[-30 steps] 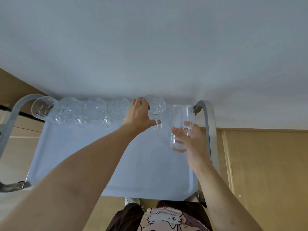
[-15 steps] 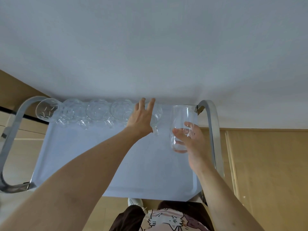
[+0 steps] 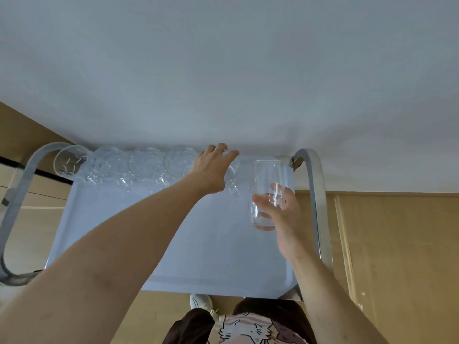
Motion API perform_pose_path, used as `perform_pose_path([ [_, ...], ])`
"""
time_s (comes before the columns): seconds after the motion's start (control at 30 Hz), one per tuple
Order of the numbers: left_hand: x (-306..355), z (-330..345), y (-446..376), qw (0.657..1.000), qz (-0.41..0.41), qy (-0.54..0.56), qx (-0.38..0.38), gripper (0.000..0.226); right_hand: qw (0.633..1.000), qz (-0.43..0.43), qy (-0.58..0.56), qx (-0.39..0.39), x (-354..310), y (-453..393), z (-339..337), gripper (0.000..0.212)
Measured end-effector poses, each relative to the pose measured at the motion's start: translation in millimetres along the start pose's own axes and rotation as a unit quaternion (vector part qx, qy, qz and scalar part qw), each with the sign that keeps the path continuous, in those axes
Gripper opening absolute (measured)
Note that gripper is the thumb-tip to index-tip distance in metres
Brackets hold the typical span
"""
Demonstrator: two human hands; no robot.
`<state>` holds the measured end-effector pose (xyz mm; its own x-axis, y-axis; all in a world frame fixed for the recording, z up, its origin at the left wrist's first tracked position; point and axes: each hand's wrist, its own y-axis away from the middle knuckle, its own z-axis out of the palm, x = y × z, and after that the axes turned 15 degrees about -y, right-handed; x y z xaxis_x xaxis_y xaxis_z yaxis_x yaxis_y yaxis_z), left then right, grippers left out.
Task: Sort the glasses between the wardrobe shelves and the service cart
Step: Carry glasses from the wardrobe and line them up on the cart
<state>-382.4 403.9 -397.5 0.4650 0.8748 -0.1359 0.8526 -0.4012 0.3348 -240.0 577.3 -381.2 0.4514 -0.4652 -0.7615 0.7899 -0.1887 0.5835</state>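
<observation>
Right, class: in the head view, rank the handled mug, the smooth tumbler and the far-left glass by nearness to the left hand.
1. Handled mug, under the left hand's fingers.
2. Smooth tumbler, to its right, held by the right hand.
3. Far-left glass, at the row's left end.

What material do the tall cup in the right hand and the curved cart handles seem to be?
Tall cup: clear, smooth glass by the look; the fingers show through it, though clear plastic is possible. Cart handles: apparently brushed metal, grey with a soft sheen.
</observation>
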Motion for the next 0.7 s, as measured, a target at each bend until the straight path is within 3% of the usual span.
perform_pose_path([
  [0.33, -2, -3, -1, 1.0, -0.009, -0.012, -0.002, 0.095, 1.0, 0.0, -0.011, 0.003, -1, 2, 2, 0.088],
  [0.5, -6, -3, 7, 1.0, -0.001, 0.003, -0.024, 0.113, 1.0, -0.009, -0.011, -0.009, 0, 4, 5, 0.076],
  [0.7, -20, -6, 35, 0.995, -0.034, 0.075, 0.051, 0.098, 0.999, -0.028, 0.009, -0.026, 1, 10, 19, 0.083],
])
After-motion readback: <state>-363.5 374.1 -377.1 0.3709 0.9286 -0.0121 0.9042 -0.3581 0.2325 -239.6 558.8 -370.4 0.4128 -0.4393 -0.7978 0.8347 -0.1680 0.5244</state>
